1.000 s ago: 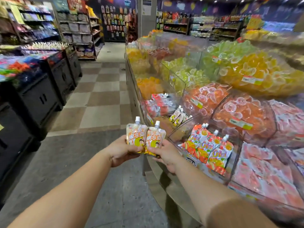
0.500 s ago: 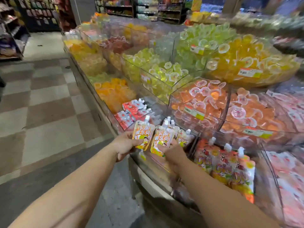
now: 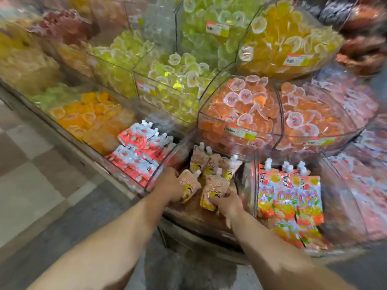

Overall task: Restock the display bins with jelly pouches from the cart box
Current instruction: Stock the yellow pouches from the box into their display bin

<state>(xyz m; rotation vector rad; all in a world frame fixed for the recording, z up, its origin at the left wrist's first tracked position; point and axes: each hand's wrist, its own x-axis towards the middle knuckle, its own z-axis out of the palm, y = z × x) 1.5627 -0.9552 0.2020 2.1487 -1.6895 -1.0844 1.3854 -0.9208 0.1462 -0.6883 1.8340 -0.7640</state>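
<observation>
- Your left hand (image 3: 170, 186) grips one yellow spouted jelly pouch (image 3: 189, 184), and your right hand (image 3: 226, 203) grips another (image 3: 213, 190); both are low inside the middle clear bin (image 3: 165, 164), in front of the matching pouches (image 3: 211, 162) standing at its back.
- These look light, soft and slick, likely to sag or slide.
- Hold the flat body below the spout, not the cap.
</observation>
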